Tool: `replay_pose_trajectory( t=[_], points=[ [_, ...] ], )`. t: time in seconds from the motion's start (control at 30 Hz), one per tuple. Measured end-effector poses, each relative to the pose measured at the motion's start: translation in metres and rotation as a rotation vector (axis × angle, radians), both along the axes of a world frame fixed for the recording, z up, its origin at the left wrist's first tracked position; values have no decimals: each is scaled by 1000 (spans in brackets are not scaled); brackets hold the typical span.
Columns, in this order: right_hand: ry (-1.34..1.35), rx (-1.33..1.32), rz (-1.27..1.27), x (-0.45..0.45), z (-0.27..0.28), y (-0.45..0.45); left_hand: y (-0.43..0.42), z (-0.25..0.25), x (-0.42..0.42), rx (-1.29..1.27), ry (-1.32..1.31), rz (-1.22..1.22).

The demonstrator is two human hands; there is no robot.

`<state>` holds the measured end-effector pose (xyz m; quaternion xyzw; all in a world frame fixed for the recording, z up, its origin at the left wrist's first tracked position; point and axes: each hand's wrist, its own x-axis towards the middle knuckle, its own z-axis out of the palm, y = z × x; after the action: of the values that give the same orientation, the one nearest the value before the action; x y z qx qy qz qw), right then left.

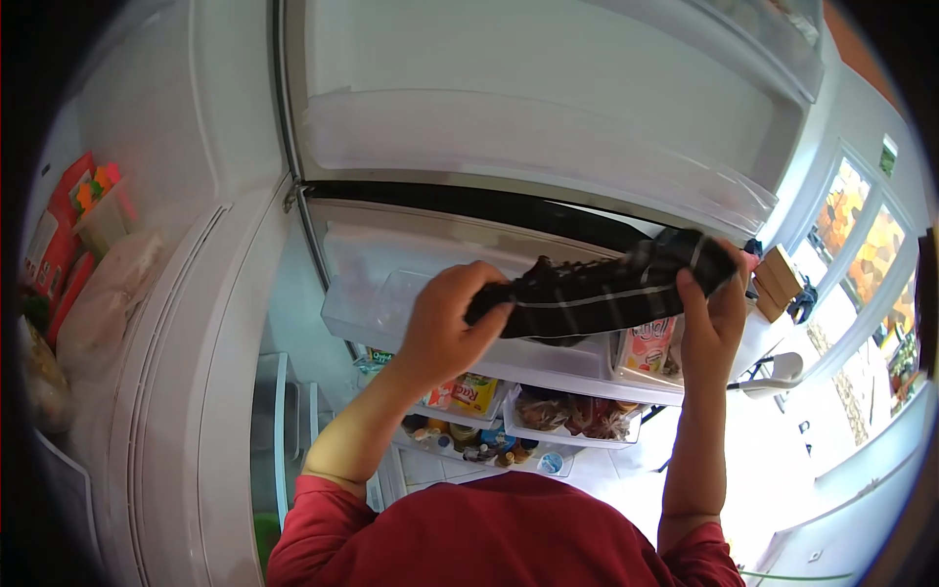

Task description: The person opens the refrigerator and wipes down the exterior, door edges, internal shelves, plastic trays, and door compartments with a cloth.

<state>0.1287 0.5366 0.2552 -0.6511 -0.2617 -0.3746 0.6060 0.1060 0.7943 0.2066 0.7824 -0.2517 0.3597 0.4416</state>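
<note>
A black cloth with thin white check lines and a ruffled upper edge [597, 298] is stretched between my two hands. My left hand [452, 321] pinches its left end between thumb and fingers. My right hand [716, 311] grips the bunched right end, thumb in front, with the other fingers partly hidden behind the cloth. The cloth hangs in front of the open lower fridge door [460, 227] and covers part of its top shelf. Close below my right hand, a pink and white pack [646, 348] stands in that shelf.
The open freezer door [548, 59] spans the top, with a clear plastic door shelf [469, 127]. Lower door bins hold a yellow packet [473, 393], dark bagged food [577, 411] and several bottles. At left, the freezer compartment holds bagged food [110, 293]. Brown boxes [776, 282] stand at right.
</note>
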Motion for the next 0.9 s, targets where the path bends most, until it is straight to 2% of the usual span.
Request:
replay_pose_trajectory(
  t=[0.07,0.17,0.2,0.27,0.33,0.37,0.4,0.47,0.53,0.57,0.6,0.67,0.7,0.77,0.83,0.87,0.9],
  points=[
    [-37,-9,-84,-4,-14,-10,7,13,-13,-26,154,-20],
    [132,348,142,-19,-27,-11,5,22,-26,-19,230,-199],
    [167,398,30,-19,-41,-15,5,21,-27,-4,241,-278],
    [158,410,20,-21,-48,-22,6,11,-17,-41,273,-385],
    [126,416,13,-21,-49,-35,9,7,-8,-397,385,-738],
    [126,473,20,-21,-48,-43,14,9,-8,-481,495,-728],
    [125,526,29,-20,-46,-51,17,10,-8,-483,493,-735],
    [165,549,110,-25,-41,-61,19,11,-10,-515,349,-402],
    [257,487,248,-24,-41,-66,24,17,-15,-462,258,-372],
    [331,303,159,-27,-31,-63,25,24,-18,-406,169,-341],
    [324,291,182,-19,-24,-65,23,33,-20,-413,153,-322],
    [104,-164,113,-1,-15,-69,19,53,-22,-201,-8,-126],
    [57,-148,-6,2,-8,-61,20,61,-22,-180,-84,-32],
    [-95,-73,26,8,19,-50,26,85,-16,-126,-268,142],
    [-157,-50,-63,16,53,-40,29,116,-2,-105,-482,285],
    [-420,-79,-159,40,67,-38,26,131,7,-117,-583,350],
    [-559,-218,-235,43,88,-34,26,145,14,-49,-590,440]
  ],
)
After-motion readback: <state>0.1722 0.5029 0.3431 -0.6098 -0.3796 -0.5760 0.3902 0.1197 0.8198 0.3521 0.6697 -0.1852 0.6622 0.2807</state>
